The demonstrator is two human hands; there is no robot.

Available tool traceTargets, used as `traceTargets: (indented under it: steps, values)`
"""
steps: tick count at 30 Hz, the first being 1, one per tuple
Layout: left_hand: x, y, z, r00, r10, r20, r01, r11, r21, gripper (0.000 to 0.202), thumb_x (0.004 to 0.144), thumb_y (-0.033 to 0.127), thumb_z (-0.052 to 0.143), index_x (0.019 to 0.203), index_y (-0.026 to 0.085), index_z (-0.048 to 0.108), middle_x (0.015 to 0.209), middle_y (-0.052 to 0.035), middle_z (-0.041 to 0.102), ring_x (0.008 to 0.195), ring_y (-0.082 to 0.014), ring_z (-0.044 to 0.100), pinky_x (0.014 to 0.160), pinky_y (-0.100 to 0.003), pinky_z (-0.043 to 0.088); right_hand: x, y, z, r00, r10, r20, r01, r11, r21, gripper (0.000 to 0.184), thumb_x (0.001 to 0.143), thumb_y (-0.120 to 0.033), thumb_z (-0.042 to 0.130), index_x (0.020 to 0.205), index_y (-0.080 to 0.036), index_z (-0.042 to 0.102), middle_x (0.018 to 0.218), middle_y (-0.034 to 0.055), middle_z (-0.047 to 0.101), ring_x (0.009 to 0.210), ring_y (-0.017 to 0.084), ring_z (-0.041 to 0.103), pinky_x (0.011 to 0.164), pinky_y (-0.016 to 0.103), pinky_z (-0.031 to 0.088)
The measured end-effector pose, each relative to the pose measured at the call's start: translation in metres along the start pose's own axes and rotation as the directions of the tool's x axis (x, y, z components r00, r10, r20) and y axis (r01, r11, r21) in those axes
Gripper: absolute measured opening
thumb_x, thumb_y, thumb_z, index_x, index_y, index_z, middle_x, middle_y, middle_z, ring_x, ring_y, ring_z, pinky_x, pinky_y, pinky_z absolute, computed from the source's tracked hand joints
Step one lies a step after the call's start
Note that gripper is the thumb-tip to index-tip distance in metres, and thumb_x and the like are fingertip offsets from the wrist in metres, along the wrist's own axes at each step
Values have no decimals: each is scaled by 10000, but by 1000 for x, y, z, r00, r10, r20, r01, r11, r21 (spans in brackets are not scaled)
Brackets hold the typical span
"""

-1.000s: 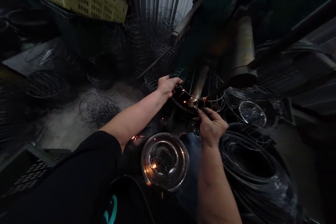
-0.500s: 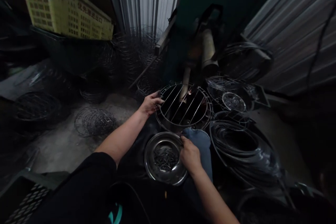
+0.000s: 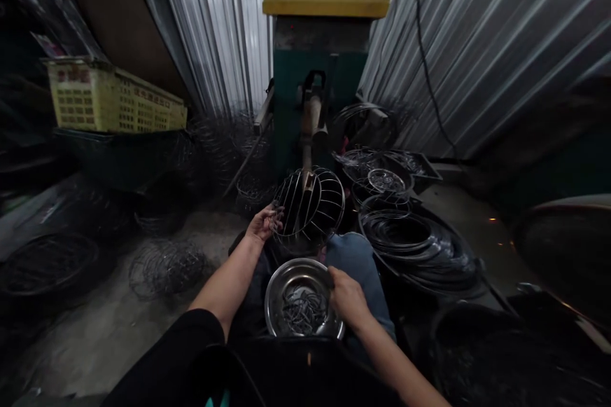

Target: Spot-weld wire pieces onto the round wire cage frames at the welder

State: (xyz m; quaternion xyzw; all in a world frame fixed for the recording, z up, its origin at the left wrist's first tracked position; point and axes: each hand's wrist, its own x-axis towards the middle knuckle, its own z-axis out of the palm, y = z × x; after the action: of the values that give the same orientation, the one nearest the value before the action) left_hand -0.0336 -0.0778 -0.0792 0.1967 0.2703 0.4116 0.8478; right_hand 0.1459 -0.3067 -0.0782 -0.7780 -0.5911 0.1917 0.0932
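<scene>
My left hand (image 3: 261, 222) grips the rim of a round wire basket (image 3: 310, 206), tilted on edge in front of a green welding machine (image 3: 317, 86). My right hand (image 3: 347, 296) rests at the right rim of a shiny steel bowl (image 3: 286, 280) that holds several short dark wire pieces (image 3: 301, 309); its fingers curl over the bowl's edge. The bowl sits low between my knees, just under the basket.
Coils of wire rings (image 3: 410, 245) pile at the right. Finished wire baskets (image 3: 165, 264) lie on the concrete floor at left. A yellow plastic crate (image 3: 112, 102) sits on a dark bin at left. Corrugated metal walls (image 3: 477, 38) close the back.
Sparks at the welder have stopped. My left hand has pulled the wire basket back and tipped it on edge. My right hand dropped from the basket to the bowl. The view tilted up.
</scene>
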Motion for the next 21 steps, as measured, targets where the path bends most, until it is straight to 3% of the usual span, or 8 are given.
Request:
traceTargets:
  steps: [5, 10, 15, 21]
  values:
    - [4, -4, 3, 999, -30, 9, 30, 999, 9, 345, 647, 75, 550, 985, 142, 564, 816, -108, 715, 653, -188, 686, 497, -225, 465, 2, -2, 3, 998, -12, -54, 14, 1000, 22, 443, 814, -1, 428, 1169, -140, 654, 1092, 110, 714, 1064, 210, 658, 902, 246, 441]
    - [4, -5, 6, 999, -45, 20, 44, 998, 43, 246, 676, 124, 560, 922, 126, 574, 796, -134, 712, 618, -215, 683, 488, -267, 497, 3, -1, 3, 998, -10, -56, 12, 1000, 29, 447, 816, -10, 442, 1196, -142, 636, 1108, 115, 712, 1070, 210, 654, 899, 249, 435]
    - [1, -10, 9, 998, -60, 18, 59, 996, 69, 320, 722, 167, 574, 1035, 114, 617, 864, -152, 721, 699, -248, 703, 536, -292, 521, -3, 10, 2, 999, 17, -43, -15, 999, 44, 449, 824, -13, 438, 1210, -143, 624, 1146, 122, 698, 1100, 207, 634, 919, 256, 423]
    - [-2, -14, 15, 1000, 6, -24, -2, 987, 163, 227, 736, 166, 569, 946, 109, 634, 881, -150, 720, 725, -227, 698, 604, -309, 536, -9, 13, -1, 999, 9, -44, -5, 997, 75, 385, 865, -40, 461, 1209, -127, 613, 1161, 134, 688, 1108, 216, 624, 943, 283, 427]
